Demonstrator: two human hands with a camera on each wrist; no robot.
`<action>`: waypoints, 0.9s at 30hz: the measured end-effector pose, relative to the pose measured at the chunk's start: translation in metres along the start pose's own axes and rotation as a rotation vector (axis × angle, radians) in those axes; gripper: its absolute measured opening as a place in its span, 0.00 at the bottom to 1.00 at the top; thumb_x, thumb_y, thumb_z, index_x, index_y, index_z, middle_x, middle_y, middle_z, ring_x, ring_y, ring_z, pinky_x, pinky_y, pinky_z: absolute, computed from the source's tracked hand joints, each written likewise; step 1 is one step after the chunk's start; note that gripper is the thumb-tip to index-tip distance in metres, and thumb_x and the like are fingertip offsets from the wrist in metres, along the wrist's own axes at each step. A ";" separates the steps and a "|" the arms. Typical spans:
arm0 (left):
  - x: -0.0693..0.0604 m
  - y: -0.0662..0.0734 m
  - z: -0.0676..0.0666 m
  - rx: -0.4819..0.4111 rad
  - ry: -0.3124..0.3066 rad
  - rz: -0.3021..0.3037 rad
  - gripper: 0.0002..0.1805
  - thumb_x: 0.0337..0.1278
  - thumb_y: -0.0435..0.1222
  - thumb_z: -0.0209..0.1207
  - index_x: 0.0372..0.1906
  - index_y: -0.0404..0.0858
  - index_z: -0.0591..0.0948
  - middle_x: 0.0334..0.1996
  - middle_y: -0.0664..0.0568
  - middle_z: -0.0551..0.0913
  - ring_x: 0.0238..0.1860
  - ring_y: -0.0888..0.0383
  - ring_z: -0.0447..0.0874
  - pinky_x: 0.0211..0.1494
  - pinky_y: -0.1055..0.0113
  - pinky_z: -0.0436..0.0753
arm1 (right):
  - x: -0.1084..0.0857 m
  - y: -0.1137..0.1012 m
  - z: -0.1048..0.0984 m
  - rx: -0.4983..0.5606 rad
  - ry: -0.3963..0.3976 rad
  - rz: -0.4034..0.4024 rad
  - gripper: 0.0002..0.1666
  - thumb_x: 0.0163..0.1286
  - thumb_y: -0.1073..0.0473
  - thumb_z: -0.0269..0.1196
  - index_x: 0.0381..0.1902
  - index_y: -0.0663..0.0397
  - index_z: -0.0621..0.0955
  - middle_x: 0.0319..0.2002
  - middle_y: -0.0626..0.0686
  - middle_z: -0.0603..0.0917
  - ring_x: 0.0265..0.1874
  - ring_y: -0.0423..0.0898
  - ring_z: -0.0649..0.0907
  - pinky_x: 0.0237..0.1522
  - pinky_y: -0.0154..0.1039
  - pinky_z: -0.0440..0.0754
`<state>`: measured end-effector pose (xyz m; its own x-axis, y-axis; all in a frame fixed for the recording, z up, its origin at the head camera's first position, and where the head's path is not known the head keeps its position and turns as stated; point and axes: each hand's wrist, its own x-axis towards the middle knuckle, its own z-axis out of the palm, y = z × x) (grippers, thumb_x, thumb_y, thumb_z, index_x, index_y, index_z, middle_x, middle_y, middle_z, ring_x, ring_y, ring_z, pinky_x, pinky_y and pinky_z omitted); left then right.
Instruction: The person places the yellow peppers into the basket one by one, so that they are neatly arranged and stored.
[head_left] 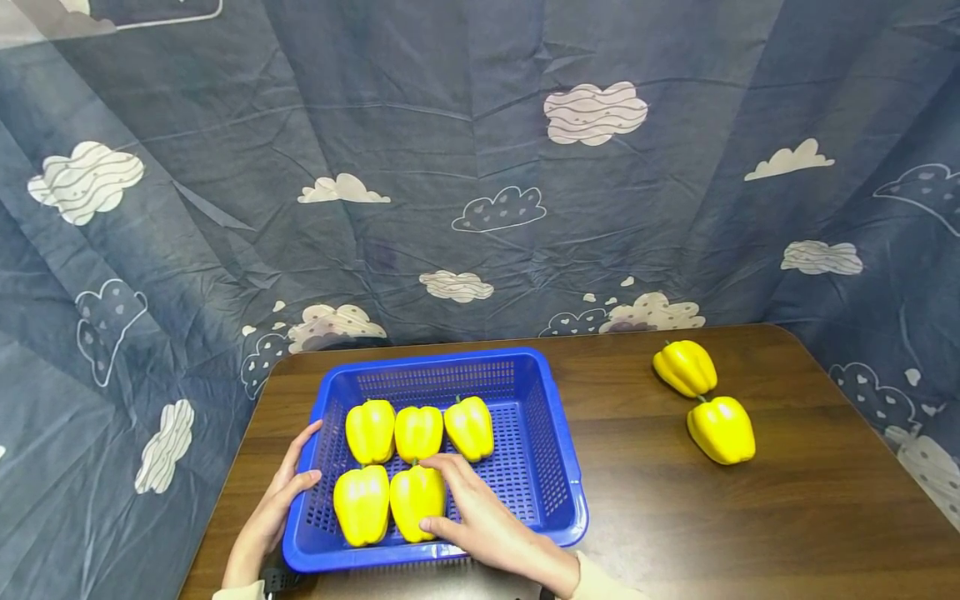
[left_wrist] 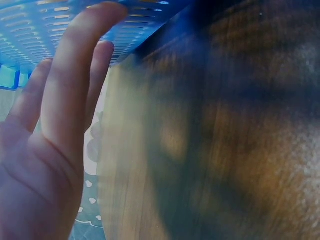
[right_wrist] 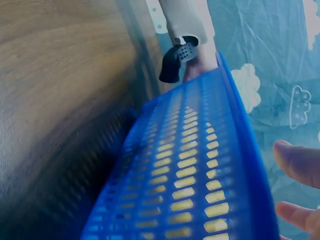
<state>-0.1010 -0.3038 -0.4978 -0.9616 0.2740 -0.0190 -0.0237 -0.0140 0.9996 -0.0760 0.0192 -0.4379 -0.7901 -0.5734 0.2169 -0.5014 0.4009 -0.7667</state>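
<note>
A blue perforated plastic basket (head_left: pixel 566 467) sits on the table, with several yellow bell peppers in two rows inside. My left hand (head_left: pixel 273 500) rests against the basket's left side, fingers fairly straight, thumb near the rim; the left wrist view shows this hand (left_wrist: pixel 55 125) beside the perforated wall. Over the front row, my right hand (head_left: pixel 480 517) lies at the right-hand front bell pepper (head_left: pixel 412 504), its thumb and fingers spread about that pepper's right side. In the right wrist view, spread fingertips (right_wrist: pixel 300 165) appear above the basket rim, with no pepper visible between them.
Two more yellow bell peppers, a rear one (head_left: pixel 686 368) and a nearer one (head_left: pixel 722 431), lie close together on the right of the brown wooden table (head_left: pixel 630 517). A dark blue cloud-patterned curtain (head_left: pixel 420 150) hangs behind the table and along its sides.
</note>
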 end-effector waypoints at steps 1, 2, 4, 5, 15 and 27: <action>0.000 0.000 0.000 0.001 0.001 -0.001 0.35 0.65 0.32 0.41 0.75 0.48 0.47 0.66 0.46 0.50 0.57 0.63 0.70 0.51 0.58 0.77 | -0.001 0.000 -0.003 0.005 0.000 0.010 0.33 0.64 0.59 0.65 0.63 0.56 0.66 0.61 0.51 0.69 0.61 0.48 0.70 0.61 0.47 0.68; -0.001 0.000 0.000 0.001 0.001 -0.002 0.35 0.65 0.32 0.41 0.75 0.48 0.47 0.66 0.47 0.49 0.57 0.63 0.70 0.51 0.58 0.77 | -0.001 0.001 -0.006 0.007 0.004 0.018 0.33 0.64 0.59 0.65 0.63 0.56 0.66 0.61 0.51 0.69 0.61 0.48 0.70 0.61 0.47 0.68; -0.001 0.000 0.000 -0.001 0.000 -0.001 0.35 0.66 0.32 0.41 0.75 0.48 0.46 0.66 0.47 0.49 0.57 0.63 0.70 0.51 0.58 0.77 | -0.003 0.003 -0.013 0.017 0.016 0.035 0.33 0.64 0.59 0.65 0.64 0.55 0.66 0.61 0.50 0.70 0.61 0.48 0.70 0.61 0.48 0.68; -0.001 0.000 0.000 -0.002 -0.001 0.000 0.35 0.66 0.32 0.41 0.75 0.48 0.46 0.66 0.47 0.49 0.57 0.63 0.70 0.51 0.58 0.77 | -0.004 0.004 -0.016 0.022 0.027 0.041 0.33 0.64 0.58 0.65 0.64 0.55 0.67 0.61 0.51 0.70 0.61 0.48 0.70 0.61 0.49 0.68; 0.000 -0.001 0.000 -0.002 -0.009 0.011 0.35 0.66 0.31 0.41 0.75 0.48 0.46 0.66 0.47 0.49 0.58 0.64 0.69 0.51 0.59 0.77 | -0.016 0.021 -0.051 0.031 0.189 -0.010 0.33 0.60 0.60 0.68 0.63 0.55 0.70 0.56 0.54 0.75 0.54 0.53 0.75 0.56 0.47 0.73; 0.001 -0.001 0.000 0.004 -0.009 0.024 0.34 0.66 0.31 0.41 0.75 0.47 0.47 0.65 0.49 0.52 0.58 0.62 0.70 0.52 0.60 0.77 | -0.030 0.040 -0.084 0.024 0.329 -0.013 0.33 0.58 0.62 0.70 0.60 0.60 0.72 0.58 0.52 0.75 0.57 0.50 0.75 0.54 0.46 0.75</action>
<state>-0.1015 -0.3036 -0.4989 -0.9593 0.2824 0.0050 0.0004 -0.0164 0.9999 -0.1017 0.1125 -0.4249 -0.8571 -0.3150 0.4077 -0.5071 0.3759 -0.7756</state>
